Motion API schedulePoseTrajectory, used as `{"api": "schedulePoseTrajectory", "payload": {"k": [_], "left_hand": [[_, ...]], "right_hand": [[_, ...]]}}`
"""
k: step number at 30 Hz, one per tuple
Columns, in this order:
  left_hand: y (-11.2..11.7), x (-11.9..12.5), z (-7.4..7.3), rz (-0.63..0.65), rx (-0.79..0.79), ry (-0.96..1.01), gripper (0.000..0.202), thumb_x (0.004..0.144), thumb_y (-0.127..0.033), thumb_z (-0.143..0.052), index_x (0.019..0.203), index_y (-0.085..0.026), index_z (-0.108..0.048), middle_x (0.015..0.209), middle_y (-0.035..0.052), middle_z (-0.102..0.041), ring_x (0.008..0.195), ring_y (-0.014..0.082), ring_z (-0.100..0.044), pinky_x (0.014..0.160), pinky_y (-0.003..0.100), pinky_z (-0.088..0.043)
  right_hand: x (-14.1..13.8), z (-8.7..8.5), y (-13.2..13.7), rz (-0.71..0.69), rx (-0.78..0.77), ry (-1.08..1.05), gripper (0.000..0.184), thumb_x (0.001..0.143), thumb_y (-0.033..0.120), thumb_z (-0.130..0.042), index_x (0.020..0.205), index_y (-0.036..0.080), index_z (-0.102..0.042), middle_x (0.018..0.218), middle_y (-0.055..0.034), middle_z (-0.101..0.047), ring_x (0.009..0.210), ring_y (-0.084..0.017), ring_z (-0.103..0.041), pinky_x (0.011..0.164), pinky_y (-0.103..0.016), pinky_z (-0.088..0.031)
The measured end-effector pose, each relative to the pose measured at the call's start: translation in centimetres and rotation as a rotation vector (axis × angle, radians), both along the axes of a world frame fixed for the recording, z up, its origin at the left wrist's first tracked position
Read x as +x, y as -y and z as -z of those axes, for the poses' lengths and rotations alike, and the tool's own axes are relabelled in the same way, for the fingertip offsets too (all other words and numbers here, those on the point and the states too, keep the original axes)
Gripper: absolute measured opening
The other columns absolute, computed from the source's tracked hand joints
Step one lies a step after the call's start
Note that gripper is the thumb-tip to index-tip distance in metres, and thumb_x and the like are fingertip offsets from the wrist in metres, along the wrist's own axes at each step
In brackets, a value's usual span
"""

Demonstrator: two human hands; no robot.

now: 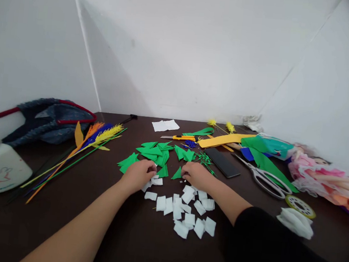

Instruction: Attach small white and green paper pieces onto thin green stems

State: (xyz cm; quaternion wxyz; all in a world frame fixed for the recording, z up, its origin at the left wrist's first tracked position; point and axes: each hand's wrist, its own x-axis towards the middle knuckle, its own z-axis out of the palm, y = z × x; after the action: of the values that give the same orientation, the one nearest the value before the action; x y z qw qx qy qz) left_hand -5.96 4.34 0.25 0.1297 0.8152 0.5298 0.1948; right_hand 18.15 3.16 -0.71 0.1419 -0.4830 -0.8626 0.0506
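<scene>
My left hand is closed, its fingertips pressed together above a few small white squares; whatever they may hold is hidden. Just behind it lies a pile of green pointed pieces. My right hand is also closed, fingers curled down to the table beside a green triangle and a few tiny white scraps. What it grips I cannot make out. Many more white squares, seemingly soft paper or cotton, lie scattered between and in front of my forearms.
Behind my right hand are thin green bits, a black phone-like slab and a yellow utility knife. Scissors, a tape roll and a doll lie right. Coloured stems and a white bottle are left.
</scene>
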Motion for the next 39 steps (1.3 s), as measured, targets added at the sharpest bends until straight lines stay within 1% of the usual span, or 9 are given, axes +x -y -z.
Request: {"api": "schedulePoseTrajectory", "payload": {"k": [6,9,12,19,24,28,32,35,39], "left_hand": [[1.2,2.8,-0.4,0.059,0.164,-0.054,0.013,0.074,-0.032,-0.052,0.079,-0.023,-0.060,0.079,0.0020,-0.058,0.078,0.0182,-0.052,0.065,0.027,-0.034],[2.1,5.2,-0.3,0.073,0.254,-0.111,0.014,0.076,-0.031,-0.051,0.085,-0.026,-0.061,0.085,0.0021,-0.059,0.085,0.0207,-0.051,0.076,0.035,-0.031],[2.4,6.5,0.1,0.056,0.278,-0.183,0.014,0.076,-0.028,-0.052,0.085,-0.027,-0.062,0.088,0.0036,-0.059,0.088,0.0234,-0.049,0.077,0.041,-0.027],[2.5,6.2,0.3,0.073,0.281,-0.233,0.014,0.075,-0.022,-0.051,0.070,-0.026,-0.063,0.084,0.0034,-0.058,0.087,0.0234,-0.046,0.077,0.045,-0.022],[2.7,6.6,0.1,0.002,0.304,-0.206,0.016,0.079,-0.029,-0.047,0.077,-0.024,-0.062,0.087,0.0057,-0.058,0.089,0.0250,-0.045,0.078,0.046,-0.022],[2.7,6.7,0.3,-0.010,0.252,-0.211,0.014,0.074,-0.035,-0.054,0.075,-0.022,-0.060,0.088,0.0070,-0.057,0.091,0.0274,-0.045,0.079,0.046,-0.024],[2.6,6.7,0.3,0.008,0.200,-0.221,0.007,0.071,-0.027,-0.056,0.068,-0.021,-0.059,0.087,0.0071,-0.058,0.091,0.0281,-0.047,0.077,0.045,-0.026],[2.5,6.8,-0.1,-0.008,0.201,-0.199,0.007,0.072,-0.023,-0.053,0.067,-0.021,-0.058,0.084,0.0069,-0.059,0.089,0.0270,-0.049,0.077,0.043,-0.027],[2.5,6.7,-0.8,-0.017,0.174,-0.053,0.009,0.077,-0.024,-0.046,0.075,-0.021,-0.054,0.072,0.0039,-0.061,0.075,0.0221,-0.055,0.071,0.036,-0.033]], "right_hand": [[-0.1,0.2,0.2,-0.006,0.005,0.045,0.009,0.074,0.007,-0.052,0.077,0.014,-0.058,0.078,-0.0075,-0.057,0.075,-0.017,-0.053,0.063,-0.024,-0.036],[-0.1,0.1,0.1,-0.010,0.004,0.034,0.010,0.074,0.008,-0.053,0.081,0.014,-0.058,0.080,-0.0078,-0.057,0.077,-0.017,-0.053,0.065,-0.025,-0.036],[0.1,0.0,0.0,-0.009,-0.003,-0.001,0.019,0.071,0.010,-0.058,0.090,0.014,-0.058,0.078,-0.0055,-0.059,0.077,-0.016,-0.054,0.066,-0.023,-0.037],[0.9,-0.5,-0.2,-0.038,-0.015,0.019,0.009,0.071,0.017,-0.061,0.077,0.019,-0.067,0.077,-0.0029,-0.062,0.071,-0.014,-0.055,0.064,-0.022,-0.038],[0.8,-0.7,-0.1,-0.027,-0.009,0.069,0.011,0.072,0.017,-0.060,0.080,0.018,-0.067,0.078,-0.0040,-0.062,0.073,-0.015,-0.055,0.065,-0.022,-0.038],[0.4,-0.7,0.2,-0.028,0.005,0.106,0.007,0.073,0.015,-0.058,0.076,0.015,-0.064,0.079,-0.0063,-0.061,0.075,-0.016,-0.056,0.066,-0.023,-0.038],[0.3,-0.7,0.6,-0.035,0.026,0.121,0.008,0.074,0.014,-0.056,0.081,0.013,-0.060,0.084,-0.0097,-0.060,0.079,-0.019,-0.055,0.066,-0.025,-0.037],[0.6,-0.7,0.6,-0.031,0.020,0.102,0.009,0.074,0.013,-0.056,0.082,0.015,-0.060,0.083,-0.0070,-0.060,0.079,-0.017,-0.055,0.067,-0.023,-0.038],[1.1,-0.8,0.4,-0.010,0.009,0.077,0.010,0.074,0.015,-0.057,0.081,0.016,-0.063,0.081,-0.0051,-0.062,0.077,-0.016,-0.056,0.069,-0.023,-0.039]]}}
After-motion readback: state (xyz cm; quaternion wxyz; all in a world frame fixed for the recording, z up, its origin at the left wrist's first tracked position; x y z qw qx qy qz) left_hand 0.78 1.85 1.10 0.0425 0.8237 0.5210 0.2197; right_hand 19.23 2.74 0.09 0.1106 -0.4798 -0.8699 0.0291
